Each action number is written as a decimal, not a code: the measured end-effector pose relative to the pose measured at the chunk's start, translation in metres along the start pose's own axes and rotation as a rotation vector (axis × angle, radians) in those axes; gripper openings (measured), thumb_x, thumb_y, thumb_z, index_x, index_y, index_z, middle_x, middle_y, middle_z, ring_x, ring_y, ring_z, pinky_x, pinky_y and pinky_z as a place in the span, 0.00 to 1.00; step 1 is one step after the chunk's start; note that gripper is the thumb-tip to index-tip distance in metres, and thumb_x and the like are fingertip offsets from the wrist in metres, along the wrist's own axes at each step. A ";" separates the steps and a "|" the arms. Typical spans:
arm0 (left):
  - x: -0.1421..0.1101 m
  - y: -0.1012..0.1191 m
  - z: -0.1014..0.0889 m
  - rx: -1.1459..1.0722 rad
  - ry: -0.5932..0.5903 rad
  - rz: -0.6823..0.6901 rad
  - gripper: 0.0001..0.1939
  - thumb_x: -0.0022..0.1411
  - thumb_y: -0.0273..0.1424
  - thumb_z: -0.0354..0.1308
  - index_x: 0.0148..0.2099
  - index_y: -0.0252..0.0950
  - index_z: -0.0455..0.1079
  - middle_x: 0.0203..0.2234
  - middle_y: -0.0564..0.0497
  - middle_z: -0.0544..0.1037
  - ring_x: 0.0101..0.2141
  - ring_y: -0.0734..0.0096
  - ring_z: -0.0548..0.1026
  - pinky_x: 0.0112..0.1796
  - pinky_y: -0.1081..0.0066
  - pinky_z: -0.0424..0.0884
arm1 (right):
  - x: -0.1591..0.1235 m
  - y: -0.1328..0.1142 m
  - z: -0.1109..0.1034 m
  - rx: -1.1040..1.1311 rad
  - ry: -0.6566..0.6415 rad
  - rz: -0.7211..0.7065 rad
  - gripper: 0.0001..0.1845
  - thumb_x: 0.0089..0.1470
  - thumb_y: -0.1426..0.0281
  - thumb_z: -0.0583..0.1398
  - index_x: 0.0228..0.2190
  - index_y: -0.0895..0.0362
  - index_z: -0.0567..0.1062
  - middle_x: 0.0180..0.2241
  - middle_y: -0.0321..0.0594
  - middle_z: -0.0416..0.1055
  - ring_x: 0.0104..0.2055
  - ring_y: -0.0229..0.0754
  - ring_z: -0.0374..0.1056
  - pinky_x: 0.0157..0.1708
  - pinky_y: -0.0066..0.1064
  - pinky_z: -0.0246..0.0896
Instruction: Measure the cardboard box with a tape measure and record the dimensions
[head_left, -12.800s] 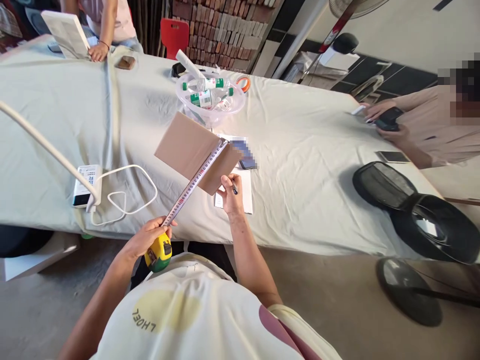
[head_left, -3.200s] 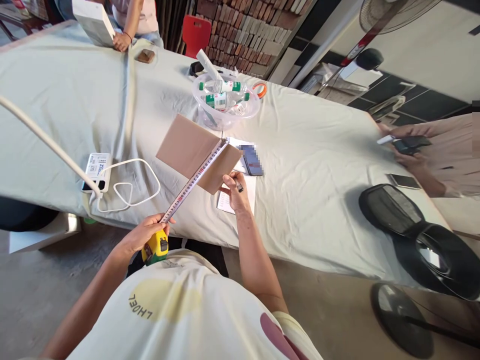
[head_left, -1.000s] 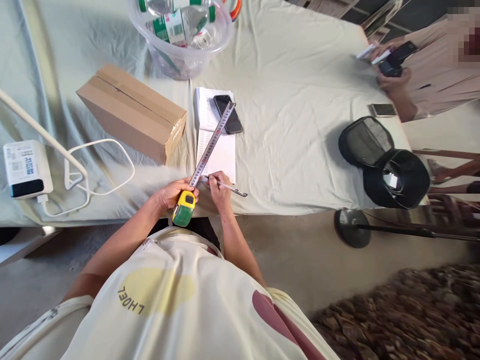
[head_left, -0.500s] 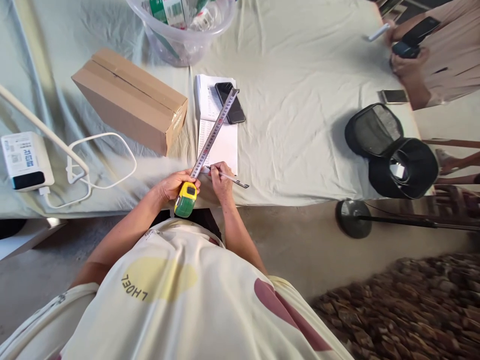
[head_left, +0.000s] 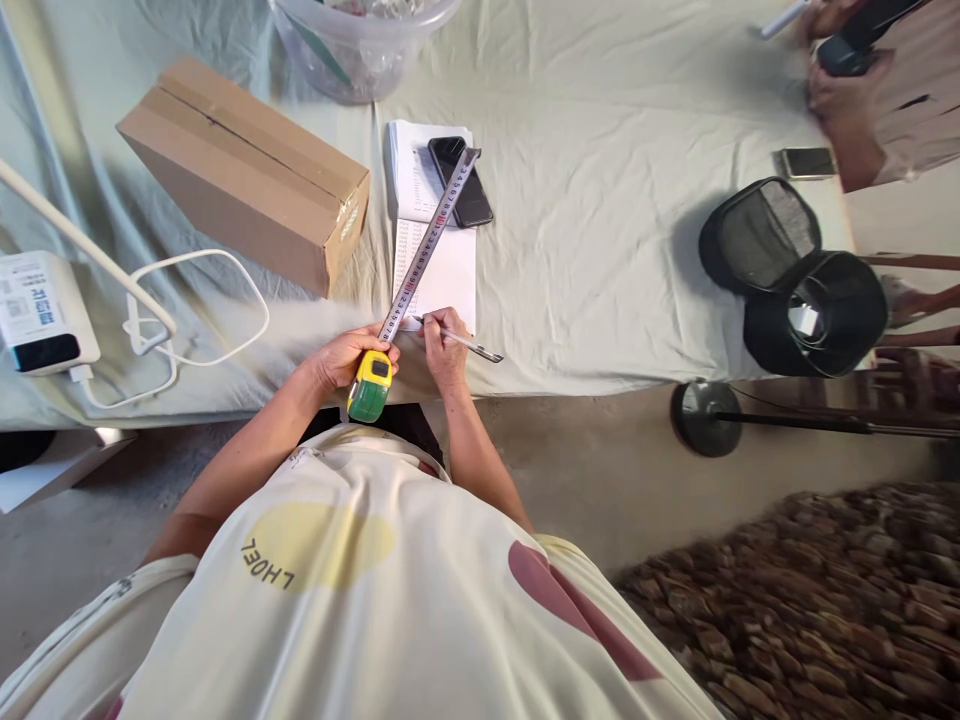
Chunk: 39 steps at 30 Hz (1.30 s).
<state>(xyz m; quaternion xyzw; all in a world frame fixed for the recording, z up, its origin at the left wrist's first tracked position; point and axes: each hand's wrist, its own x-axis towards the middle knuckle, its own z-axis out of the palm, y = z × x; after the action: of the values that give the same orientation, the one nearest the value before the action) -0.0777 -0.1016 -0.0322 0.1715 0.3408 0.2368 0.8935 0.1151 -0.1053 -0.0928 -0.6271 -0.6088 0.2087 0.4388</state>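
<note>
My left hand (head_left: 352, 355) is closed on a yellow and green tape measure (head_left: 370, 386) at the table's near edge. Its metal blade is drawn out and slants up to the right across an open notebook (head_left: 454, 270). The blade's far tip lies over a black smartphone (head_left: 471, 200), which rests on the notebook's upper page. In my right hand (head_left: 445, 350) is a pen (head_left: 480, 350), its writing end low on the notebook's lower page. Whether the pen tip touches the paper I cannot tell.
Left of the notebook lies a closed cardboard box (head_left: 247, 175). Behind stands a clear plastic tub (head_left: 360, 60). A white device (head_left: 49, 312) with a cable (head_left: 259, 310) is at far left. An open black case (head_left: 814, 315) lies right; a person's hand (head_left: 847, 95) holds a dark device beyond.
The view has shifted slightly, so the table things appear a little higher. My hands keep their holds on the tape measure and the pen, with little movement between them.
</note>
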 end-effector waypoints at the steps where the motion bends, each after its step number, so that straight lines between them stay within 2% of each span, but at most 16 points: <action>1: 0.000 0.000 -0.001 0.006 -0.006 0.002 0.31 0.56 0.22 0.56 0.63 0.29 0.68 0.22 0.51 0.75 0.24 0.66 0.75 0.27 0.70 0.74 | 0.000 0.000 0.000 0.002 -0.008 0.003 0.12 0.63 0.65 0.53 0.27 0.51 0.67 0.24 0.33 0.71 0.29 0.42 0.67 0.43 0.38 0.63; 8: 0.003 -0.003 -0.007 0.022 -0.026 0.009 0.32 0.55 0.23 0.59 0.63 0.30 0.67 0.24 0.51 0.75 0.24 0.65 0.76 0.26 0.70 0.73 | 0.001 0.000 0.001 -0.006 -0.008 0.035 0.11 0.61 0.65 0.54 0.26 0.50 0.66 0.22 0.32 0.69 0.28 0.43 0.66 0.43 0.39 0.62; 16: 0.002 -0.003 -0.007 0.009 -0.019 0.003 0.30 0.54 0.23 0.59 0.61 0.31 0.67 0.24 0.51 0.76 0.25 0.65 0.76 0.26 0.71 0.73 | 0.000 -0.002 -0.002 0.018 0.000 0.065 0.12 0.62 0.65 0.53 0.26 0.50 0.66 0.24 0.33 0.70 0.30 0.42 0.65 0.42 0.36 0.61; 22: 0.001 -0.002 -0.005 0.022 -0.006 0.009 0.31 0.54 0.22 0.59 0.61 0.31 0.67 0.23 0.51 0.76 0.25 0.65 0.76 0.26 0.70 0.73 | 0.000 -0.003 -0.003 0.014 -0.022 0.091 0.13 0.62 0.67 0.54 0.25 0.51 0.66 0.25 0.34 0.71 0.30 0.42 0.66 0.43 0.38 0.63; 39: 0.001 -0.003 -0.006 0.046 -0.012 0.014 0.29 0.53 0.23 0.60 0.59 0.31 0.66 0.24 0.51 0.76 0.24 0.65 0.76 0.27 0.69 0.73 | 0.000 -0.002 -0.002 -0.019 0.010 0.069 0.12 0.62 0.67 0.53 0.25 0.50 0.63 0.24 0.33 0.69 0.31 0.41 0.66 0.41 0.35 0.62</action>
<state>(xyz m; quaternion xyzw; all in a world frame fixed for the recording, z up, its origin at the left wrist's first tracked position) -0.0802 -0.1029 -0.0378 0.1960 0.3394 0.2339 0.8897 0.1153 -0.1056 -0.0904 -0.6529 -0.5867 0.2148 0.4282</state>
